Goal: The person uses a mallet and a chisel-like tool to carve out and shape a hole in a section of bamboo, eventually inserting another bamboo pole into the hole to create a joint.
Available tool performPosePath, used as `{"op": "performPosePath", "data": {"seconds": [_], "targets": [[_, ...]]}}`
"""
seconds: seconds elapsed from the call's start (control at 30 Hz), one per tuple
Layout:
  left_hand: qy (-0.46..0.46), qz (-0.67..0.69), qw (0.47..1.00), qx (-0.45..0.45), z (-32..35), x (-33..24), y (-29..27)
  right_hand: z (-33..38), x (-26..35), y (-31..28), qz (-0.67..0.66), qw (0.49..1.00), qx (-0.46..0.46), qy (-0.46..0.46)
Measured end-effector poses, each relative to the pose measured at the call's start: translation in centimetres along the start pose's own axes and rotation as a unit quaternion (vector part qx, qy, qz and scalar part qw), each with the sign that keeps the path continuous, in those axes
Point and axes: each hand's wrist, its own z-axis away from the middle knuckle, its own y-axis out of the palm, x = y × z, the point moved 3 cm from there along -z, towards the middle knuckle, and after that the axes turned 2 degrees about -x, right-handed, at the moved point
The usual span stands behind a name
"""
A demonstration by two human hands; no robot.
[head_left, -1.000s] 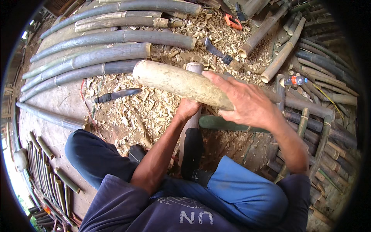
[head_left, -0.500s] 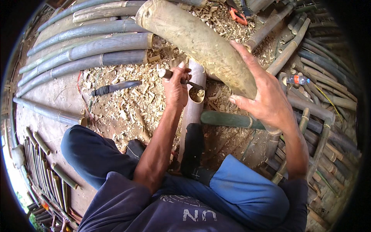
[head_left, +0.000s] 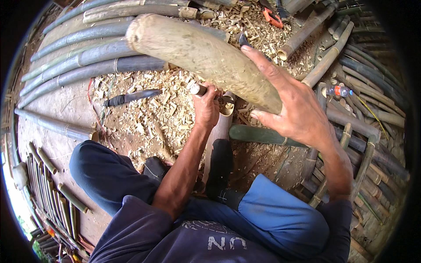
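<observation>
My right hand [head_left: 294, 103] is wrapped round the near right end of a thick, pale wooden club [head_left: 201, 57]. The club slants up to the left, raised over the shavings. In my closed left hand [head_left: 206, 107] is a chisel-like tool with a round wooden handle [head_left: 198, 90]; its blade is mostly hidden behind my fingers. Just right of that hand, a bamboo pole [head_left: 218, 131] has an opening cut into it, with chips inside. My foot in a black sock [head_left: 218, 168] lies against this pole.
Wood shavings [head_left: 140, 118] cover the ground, with a dark-handled knife [head_left: 131, 97] on them. Bamboo poles [head_left: 101, 50] lie at the left. A green bamboo piece [head_left: 258, 135], an orange tool [head_left: 272, 18], a plastic bottle [head_left: 337, 90] and stacked poles [head_left: 372, 109] are at the right.
The club and my right hand have moved left, and the club's far end has dropped a little. My left hand has shifted slightly right and down with the tool, whose handle now points more toward me.
</observation>
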Motion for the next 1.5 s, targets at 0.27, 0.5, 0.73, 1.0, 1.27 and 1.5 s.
{"op": "performPosePath", "data": {"seconds": [0.27, 0.5, 0.73, 1.0, 1.27, 1.5], "targets": [[0.022, -0.033, 0.998, 0.051, 1.0, 0.6, 1.5, -0.5, 1.1, -0.1, 0.204, 0.975, 0.073, -0.055], [0.066, -0.217, 0.97, 0.088, 1.2, 1.9, 2.9, 1.5, -1.3, 1.4, 0.173, 0.983, 0.038, -0.042], [-0.01, -0.268, 0.958, 0.102, 3.1, 1.3, 6.0, 3.5, -1.0, 0.3, -0.004, 0.999, -0.032, -0.011], [0.025, -0.222, 0.975, 0.005, 2.9, 1.2, 3.4, 3.6, -2.3, 0.8, 0.024, 0.99, 0.093, 0.108], [0.031, -0.258, 0.964, 0.048, 3.5, 0.8, 4.1, 4.8, -1.9, 0.5, -0.013, 0.998, 0.021, 0.066], [0.037, -0.405, 0.912, 0.042, 1.6, 1.2, 2.8, 4.5, -2.4, 2.5, 0.038, 0.99, 0.077, 0.107]]}}
